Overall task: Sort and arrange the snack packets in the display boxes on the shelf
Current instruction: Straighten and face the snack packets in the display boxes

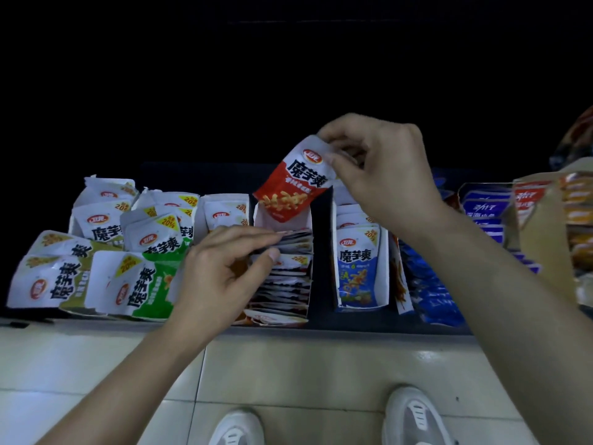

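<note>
My right hand (382, 168) pinches the white top of a red snack packet (293, 184) and holds it tilted above the back of a white display box (282, 220) in the middle of the shelf. A row of red packets (288, 277) stands packed in that box. My left hand (224, 271) has its fingers and thumb in among these packets near the row's back end, holding them forward. To the right stands a box of blue packets (357, 268). At the left, green packets (141, 284) lie loose and overlapping.
The dark shelf (321, 319) runs across at knee height, its front edge above a tiled floor (288, 374). More blue packs (430, 284), a dark blue box (484, 210) and a tan carton (542, 239) crowd the right. My white shoes (414, 415) show below.
</note>
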Tool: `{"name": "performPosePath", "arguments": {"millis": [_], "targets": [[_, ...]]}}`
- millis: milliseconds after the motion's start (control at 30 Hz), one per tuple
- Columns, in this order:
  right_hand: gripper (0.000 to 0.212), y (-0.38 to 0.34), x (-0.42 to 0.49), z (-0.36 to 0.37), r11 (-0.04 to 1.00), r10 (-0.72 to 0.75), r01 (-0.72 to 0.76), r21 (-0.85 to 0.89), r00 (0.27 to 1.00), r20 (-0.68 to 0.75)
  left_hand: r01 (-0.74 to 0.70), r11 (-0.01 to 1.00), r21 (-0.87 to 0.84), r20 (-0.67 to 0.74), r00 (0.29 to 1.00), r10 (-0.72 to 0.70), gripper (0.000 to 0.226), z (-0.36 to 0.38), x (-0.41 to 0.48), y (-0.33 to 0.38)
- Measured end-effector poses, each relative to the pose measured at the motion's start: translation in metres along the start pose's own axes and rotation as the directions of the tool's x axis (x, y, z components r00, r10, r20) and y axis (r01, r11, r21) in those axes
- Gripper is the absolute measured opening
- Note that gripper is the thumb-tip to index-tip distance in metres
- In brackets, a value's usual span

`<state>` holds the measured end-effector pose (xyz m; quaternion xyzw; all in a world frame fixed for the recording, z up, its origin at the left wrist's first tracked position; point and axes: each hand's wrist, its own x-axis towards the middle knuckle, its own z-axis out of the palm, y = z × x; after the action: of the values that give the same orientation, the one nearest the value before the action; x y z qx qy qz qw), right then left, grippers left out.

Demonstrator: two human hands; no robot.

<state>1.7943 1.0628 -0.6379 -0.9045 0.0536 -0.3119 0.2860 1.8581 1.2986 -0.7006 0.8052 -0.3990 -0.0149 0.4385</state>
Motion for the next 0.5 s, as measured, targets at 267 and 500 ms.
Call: {"name": "performPosePath", "arguments": {"millis": [267, 500], "targets": [[0.023, 0.002, -0.001, 0.022, 0.992, -0.119, 0.124, -0.017, 0.979, 0.165, -0.071, 0.997, 0.013, 0.036, 0.997, 0.07, 0.023, 0.0, -0.001, 0.002], [0.021, 0.004, -0.012, 0.04, 0.992, 0.053, -0.078, 0.094, 0.969, 0.243, -0.063, 0.998, 0.017, 0.041, 0.997, 0.063, 0.025, -0.001, -0.002, 0.0]]}}
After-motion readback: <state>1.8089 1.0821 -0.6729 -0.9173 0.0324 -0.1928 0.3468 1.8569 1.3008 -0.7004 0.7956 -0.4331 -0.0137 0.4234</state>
